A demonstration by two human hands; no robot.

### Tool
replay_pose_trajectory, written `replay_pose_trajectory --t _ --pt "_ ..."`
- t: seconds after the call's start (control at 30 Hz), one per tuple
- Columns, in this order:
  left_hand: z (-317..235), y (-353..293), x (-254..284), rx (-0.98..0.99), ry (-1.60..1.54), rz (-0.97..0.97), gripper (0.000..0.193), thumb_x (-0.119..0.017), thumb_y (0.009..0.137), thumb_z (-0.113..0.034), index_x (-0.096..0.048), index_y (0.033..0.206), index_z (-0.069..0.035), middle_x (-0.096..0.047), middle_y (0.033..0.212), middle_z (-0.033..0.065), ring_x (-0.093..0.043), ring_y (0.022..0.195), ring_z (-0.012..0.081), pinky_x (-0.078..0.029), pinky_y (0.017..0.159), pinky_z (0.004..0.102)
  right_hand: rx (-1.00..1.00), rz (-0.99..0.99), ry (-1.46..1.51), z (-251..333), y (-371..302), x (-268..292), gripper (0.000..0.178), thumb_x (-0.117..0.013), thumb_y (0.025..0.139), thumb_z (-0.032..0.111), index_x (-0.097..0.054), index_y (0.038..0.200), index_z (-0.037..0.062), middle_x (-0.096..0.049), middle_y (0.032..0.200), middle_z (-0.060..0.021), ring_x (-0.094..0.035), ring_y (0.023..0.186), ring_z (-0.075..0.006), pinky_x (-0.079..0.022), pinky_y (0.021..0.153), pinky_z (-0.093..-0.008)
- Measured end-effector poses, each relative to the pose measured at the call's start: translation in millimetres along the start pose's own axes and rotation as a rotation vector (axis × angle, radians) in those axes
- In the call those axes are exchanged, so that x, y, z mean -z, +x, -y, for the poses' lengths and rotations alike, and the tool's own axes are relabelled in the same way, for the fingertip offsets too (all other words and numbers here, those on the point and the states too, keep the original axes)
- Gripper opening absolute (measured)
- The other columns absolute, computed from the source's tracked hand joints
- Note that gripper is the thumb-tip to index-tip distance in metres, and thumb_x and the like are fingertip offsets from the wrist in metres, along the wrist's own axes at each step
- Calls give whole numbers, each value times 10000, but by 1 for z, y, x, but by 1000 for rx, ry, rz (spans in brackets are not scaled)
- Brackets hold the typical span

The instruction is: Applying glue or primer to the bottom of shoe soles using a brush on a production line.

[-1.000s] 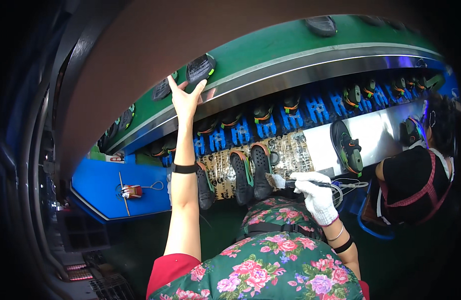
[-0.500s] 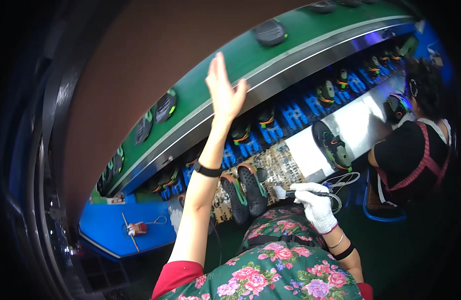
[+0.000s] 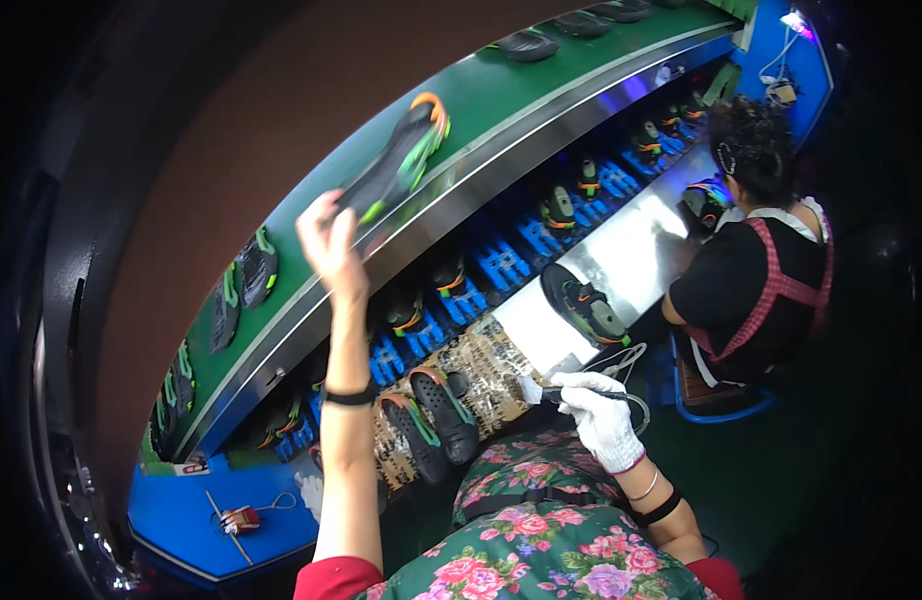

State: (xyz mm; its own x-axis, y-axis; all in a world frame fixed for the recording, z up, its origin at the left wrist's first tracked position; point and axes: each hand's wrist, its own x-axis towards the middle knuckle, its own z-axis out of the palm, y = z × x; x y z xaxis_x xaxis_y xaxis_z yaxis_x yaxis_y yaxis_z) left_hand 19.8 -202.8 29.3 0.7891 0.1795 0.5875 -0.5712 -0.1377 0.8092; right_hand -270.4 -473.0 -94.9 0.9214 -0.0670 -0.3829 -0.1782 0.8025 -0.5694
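Observation:
My bare left hand (image 3: 333,245) is raised at the green conveyor belt (image 3: 331,180). Its thumb and fingers close on one end of a dark clog (image 3: 406,150) with green and orange trim, which is slightly blurred. In a white glove, my right hand (image 3: 601,420) grips a black-handled brush (image 3: 530,390) whose pale head points left. Close by on the bench, two black clogs (image 3: 446,410) with green and orange edges lie side by side, soles down.
A covered bench (image 3: 491,350) runs before me, with a large dark green shoe (image 3: 586,308) on its white part. Behind it, blue racks (image 3: 501,265) hold several shoes. A co-worker (image 3: 751,270) sits at the right. A blue table (image 3: 181,510) stands at lower left.
My left hand was open and empty over the belt's edge; it now holds a clog farther left. The view has shifted, moving the bench and co-worker left in the picture. The right hand keeps the brush.

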Motion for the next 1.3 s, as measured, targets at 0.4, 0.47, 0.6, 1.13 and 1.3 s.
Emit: replay_pose_trajectory --t 0.4,0.47,0.6,1.13,1.3 --pt "-36 -156 124 810 -125 135 209 -667 966 -239 -677 1065 -54 -663 933 -3 -632 823 92 -509 769 251 26 310 176 30 -2 -62 172 -680 813 -111 -731 966 -53 -721 1088 -253 -734 882 -302 -624 724 -348" --pt "-15 -189 107 1111 -265 156 273 -689 957 -329 -686 1022 -64 -668 923 -4 -629 793 90 -514 736 259 63 421 -26 23 -1 -76 183 -673 852 -76 -726 1027 -68 -724 1114 -224 -724 936 -262 -605 797 -322" --pt "-5 -250 80 1283 -480 -3 551 -634 955 -568 -658 1174 -64 -728 1080 101 -698 1007 251 -530 970 427 5 466 -107 9 -3 -95 191 -633 910 -50 -727 1075 -65 -713 1189 -184 -707 978 -219 -570 833 -293" --pt "-88 -243 47 1464 -1340 -66 1216 -188 730 -1023 -580 1253 3 -680 986 195 -656 906 321 -547 827 437 284 433 -678 5 7 -142 177 -707 814 -95 -730 990 -87 -744 896 -198 -728 807 -243 -587 660 -339" --pt "-84 -245 49 1301 -1277 -282 949 -291 894 -878 -541 1397 -113 -648 1266 71 -647 1103 247 -535 967 417 862 617 -1081 0 24 -147 272 -733 794 -26 -762 1061 14 -764 1061 -152 -742 905 -257 -559 859 -370"
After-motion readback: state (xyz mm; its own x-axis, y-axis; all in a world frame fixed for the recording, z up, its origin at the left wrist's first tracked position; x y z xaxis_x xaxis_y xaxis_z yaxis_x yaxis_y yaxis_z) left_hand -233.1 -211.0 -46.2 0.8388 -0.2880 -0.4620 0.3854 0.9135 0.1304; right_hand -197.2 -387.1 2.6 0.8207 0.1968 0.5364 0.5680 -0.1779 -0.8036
